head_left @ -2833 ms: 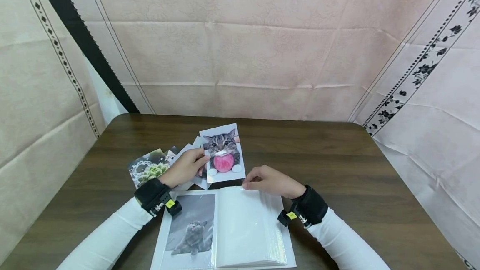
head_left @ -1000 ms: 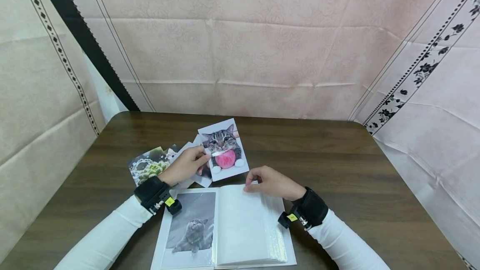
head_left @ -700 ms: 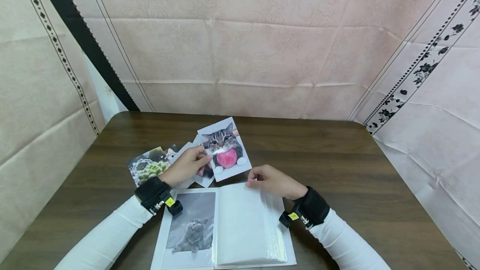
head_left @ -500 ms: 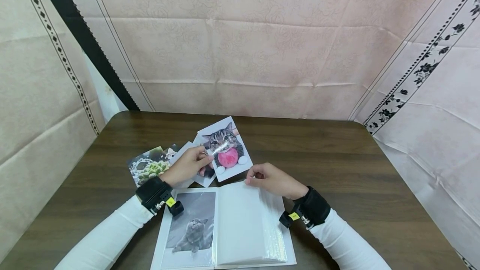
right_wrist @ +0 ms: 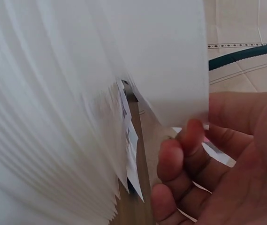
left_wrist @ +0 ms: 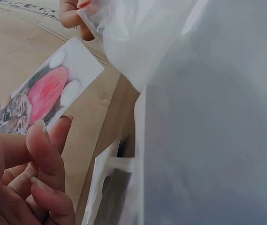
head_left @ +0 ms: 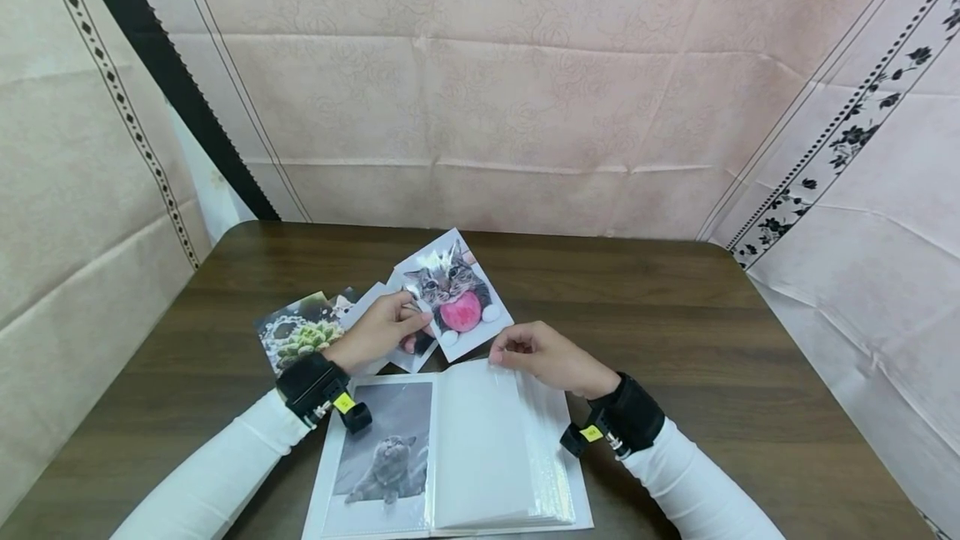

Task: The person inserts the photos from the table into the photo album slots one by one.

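My left hand point(head_left: 384, 330) pinches a cat photo point(head_left: 459, 298) by its left edge; the print shows a tabby with a pink ball. In the left wrist view the cat photo point(left_wrist: 49, 89) sits between thumb and fingers, apart from the album. On the table an open photo album point(head_left: 375, 523) shows a grey cat picture on its left page. My right hand point(head_left: 551, 357) pinches the top edge of the album's blank right-hand sleeve page point(head_left: 480, 448). Seen from the right wrist, that sleeve page point(right_wrist: 171, 56) is lifted away from several others fanned behind it.
Beneath and left of my left hand lie loose photos, one of a green succulent point(head_left: 307, 338). The brown wooden table point(head_left: 675, 340) extends to the right. Pale patterned cloth point(head_left: 480, 107) hangs behind it.
The cat photo has tilted and shifted right, toward my right hand. The sleeve page's top edge has risen slightly with my right hand. Both hands keep their hold.
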The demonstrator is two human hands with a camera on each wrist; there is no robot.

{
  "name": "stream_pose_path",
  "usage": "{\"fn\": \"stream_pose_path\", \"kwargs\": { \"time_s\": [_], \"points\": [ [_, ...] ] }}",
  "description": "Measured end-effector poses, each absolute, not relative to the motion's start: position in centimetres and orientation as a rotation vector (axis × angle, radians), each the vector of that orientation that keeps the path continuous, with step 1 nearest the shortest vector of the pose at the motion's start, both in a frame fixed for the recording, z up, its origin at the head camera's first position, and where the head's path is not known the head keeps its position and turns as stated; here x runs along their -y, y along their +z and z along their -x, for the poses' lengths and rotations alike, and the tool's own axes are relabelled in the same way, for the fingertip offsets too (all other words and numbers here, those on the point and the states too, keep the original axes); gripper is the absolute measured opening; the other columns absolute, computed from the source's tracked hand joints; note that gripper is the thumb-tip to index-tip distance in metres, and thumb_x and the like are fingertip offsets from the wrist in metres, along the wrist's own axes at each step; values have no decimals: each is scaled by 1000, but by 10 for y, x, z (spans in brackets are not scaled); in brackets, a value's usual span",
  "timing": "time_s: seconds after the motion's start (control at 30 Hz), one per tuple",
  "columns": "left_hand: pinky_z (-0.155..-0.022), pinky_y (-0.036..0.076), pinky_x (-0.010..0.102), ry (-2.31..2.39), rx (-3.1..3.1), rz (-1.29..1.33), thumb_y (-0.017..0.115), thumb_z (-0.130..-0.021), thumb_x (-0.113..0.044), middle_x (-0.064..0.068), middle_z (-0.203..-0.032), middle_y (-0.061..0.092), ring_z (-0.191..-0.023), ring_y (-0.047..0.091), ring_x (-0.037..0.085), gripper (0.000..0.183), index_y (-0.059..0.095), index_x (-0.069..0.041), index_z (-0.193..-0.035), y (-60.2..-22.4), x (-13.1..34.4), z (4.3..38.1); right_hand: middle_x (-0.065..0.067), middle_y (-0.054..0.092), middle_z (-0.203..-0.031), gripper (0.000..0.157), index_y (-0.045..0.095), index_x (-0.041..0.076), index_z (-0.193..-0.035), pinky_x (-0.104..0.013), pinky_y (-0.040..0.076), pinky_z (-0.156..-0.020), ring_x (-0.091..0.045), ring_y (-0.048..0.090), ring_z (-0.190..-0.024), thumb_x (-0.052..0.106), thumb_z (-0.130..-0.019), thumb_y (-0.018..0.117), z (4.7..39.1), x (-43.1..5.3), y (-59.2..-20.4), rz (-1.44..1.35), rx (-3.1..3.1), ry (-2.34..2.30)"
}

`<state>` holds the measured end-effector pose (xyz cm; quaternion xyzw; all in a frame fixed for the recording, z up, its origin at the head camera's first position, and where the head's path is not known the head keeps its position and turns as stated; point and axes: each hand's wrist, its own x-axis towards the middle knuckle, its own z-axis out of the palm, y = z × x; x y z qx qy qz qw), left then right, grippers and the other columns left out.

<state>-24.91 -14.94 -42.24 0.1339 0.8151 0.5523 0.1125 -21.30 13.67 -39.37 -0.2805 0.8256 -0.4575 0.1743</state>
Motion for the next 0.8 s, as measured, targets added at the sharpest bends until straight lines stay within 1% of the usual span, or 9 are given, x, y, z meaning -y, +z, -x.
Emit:
{"fn": "stream_pose_path", "kwargs": {
  "time_s": [0.1, 0.23, 0.4, 0.57, 0.7, 0.8],
  "points": [
    [-52, 38, 23, 1655, -2366, -357, 56, -97, -25, 18, -93, 70, -59, 53, 17, 22, 54, -4, -103, -423, 147, 249, -4, 61, -92, 19, 69, 14, -100, -34, 46, -80, -23, 54, -92, 30, -93, 61, 212, -135, -393, 819, -2361, -1310],
    [-52, 36, 24, 1664, -2355, -322, 56, -96, -26, 20, -91, 69, -59, 53, 17, 23, 55, -5, -105, -423, 144, 248, -3, 60, -91, 17, 69, 15, -100, -32, 47, -77, -22, 54, -90, 27, -93, 61, 212, -134, -392, 822, -2368, -1315],
    [-55, 39, 25, 1687, -2332, -318, 56, -96, -29, 23, -88, 66, -60, 53, 17, 26, 55, -6, -107, -423, 140, 248, -3, 59, -88, 15, 69, 15, -100, -29, 47, -73, -21, 54, -86, 26, -94, 60, 212, -133, -393, 830, -2382, -1316],
    [-54, 39, 25, 1727, -2298, -342, 57, -96, -29, 22, -86, 66, -59, 53, 16, 28, 54, -3, -107, -424, 136, 247, -4, 58, -84, 16, 68, 14, -99, -27, 46, -70, -22, 54, -82, 28, -93, 61, 212, -133, -393, 833, -2387, -1331],
    [-54, 38, 26, 1719, -2293, -351, 56, -96, -29, 23, -81, 63, -59, 53, 16, 27, 55, -4, -107, -424, 133, 246, -5, 58, -82, 19, 68, 13, -100, -27, 46, -70, -22, 55, -79, 29, -94, 60, 211, -132, -393, 819, -2382, -1332],
    [-55, 37, 27, 1696, -2299, -342, 56, -96, -30, 24, -79, 62, -59, 53, 17, 26, 55, -5, -106, -423, 133, 244, -6, 57, -80, 19, 67, 10, -100, -27, 46, -69, -22, 54, -78, 26, -94, 60, 211, -131, -392, 800, -2370, -1328]
  ]
}}
